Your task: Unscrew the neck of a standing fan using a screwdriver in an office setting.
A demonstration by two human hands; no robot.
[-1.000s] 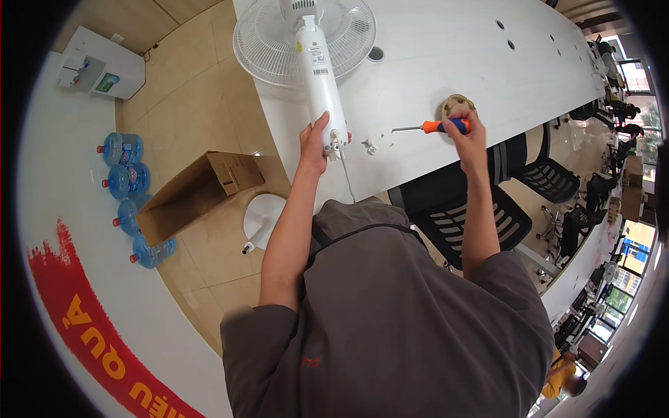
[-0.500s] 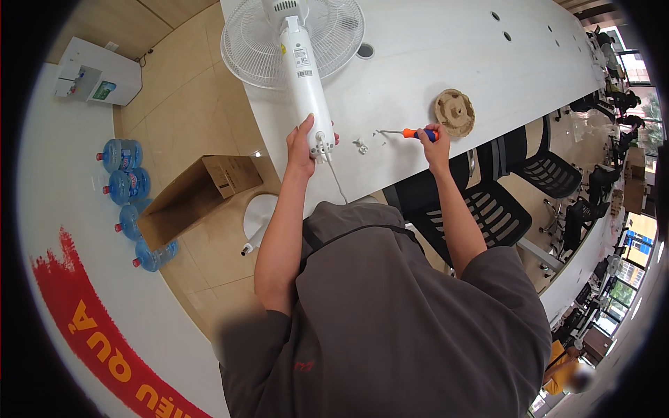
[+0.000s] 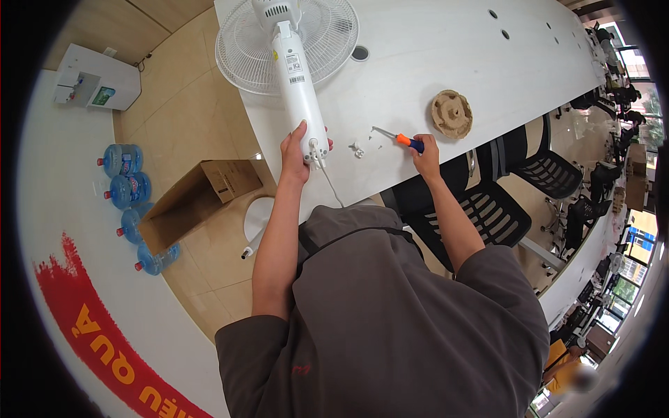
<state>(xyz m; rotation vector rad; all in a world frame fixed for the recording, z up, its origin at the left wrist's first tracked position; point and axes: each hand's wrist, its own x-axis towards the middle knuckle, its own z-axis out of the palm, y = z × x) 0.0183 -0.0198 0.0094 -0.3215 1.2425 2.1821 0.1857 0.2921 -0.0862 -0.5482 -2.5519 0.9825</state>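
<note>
A white electric fan (image 3: 301, 97) lies on the white table, its round wire grille (image 3: 244, 59) at the far end and its cord coming off the near end. My left hand (image 3: 295, 155) is wrapped around the near end of the fan's white post. In my right hand (image 3: 427, 160) is the end of a screwdriver's orange and blue handle (image 3: 410, 142); its metal shaft slants up and to the left, just above or on the table. Between my hands lie a few small white and metal parts (image 3: 358, 149), too small to name surely.
Beyond my right hand sits a round brown moulded-pulp piece (image 3: 451, 114). Black chairs (image 3: 481, 216) line the table's near edge. To the left on the floor are an open cardboard box (image 3: 202, 198), a white round base with a tube (image 3: 259, 219) and several blue water bottles (image 3: 129, 189).
My right hand has drawn slightly down and left, and the screwdriver now slants more. The fan and my left hand have shifted a little left and nearer.
</note>
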